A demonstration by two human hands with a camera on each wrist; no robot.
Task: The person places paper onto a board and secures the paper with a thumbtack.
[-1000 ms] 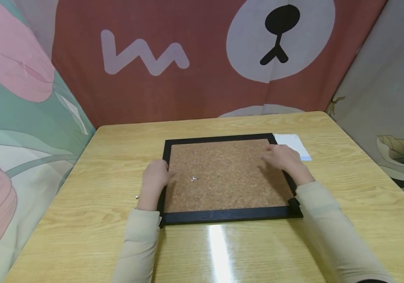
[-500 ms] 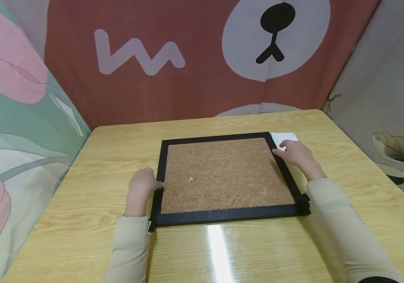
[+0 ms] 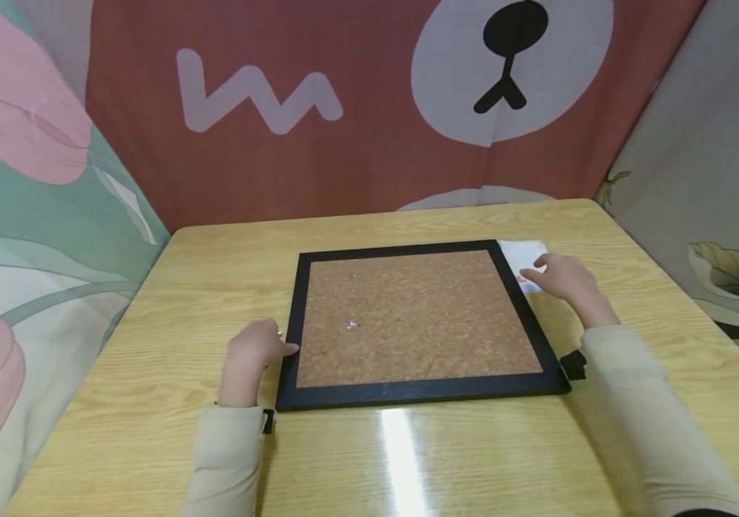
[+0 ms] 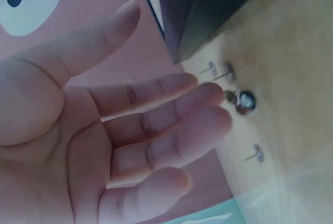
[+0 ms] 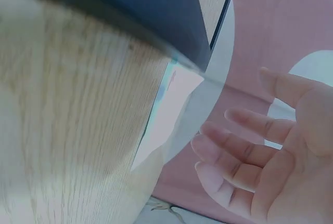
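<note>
A cork board [image 3: 417, 316] in a black frame lies flat on the table. My left hand [image 3: 253, 352] hovers beside the board's left edge, its thumb seen in front of the frame; contact cannot be told. In the left wrist view that hand's fingers [image 4: 177, 130] are loosely bent around nothing. Several metal thumbtacks [image 4: 245, 102] lie on the table just past its fingertips. To the right of the board, my right hand [image 3: 566, 278] is over a white packet or sheet [image 3: 523, 255], partly covering it. The right wrist view shows its fingers [image 5: 244, 151] relaxed, holding nothing.
The wooden table [image 3: 356, 459] reaches back to a printed cloth [image 3: 369, 172], with more patterned cloth on both sides. A small whitish mark [image 3: 352, 324] shows on the cork. Black wrist gear [image 3: 574, 364] sits beside the right sleeve.
Both hands have drawn outward from over the board's edges, the left one left and nearer, the right one to the right over the white sheet. The board stays in place.
</note>
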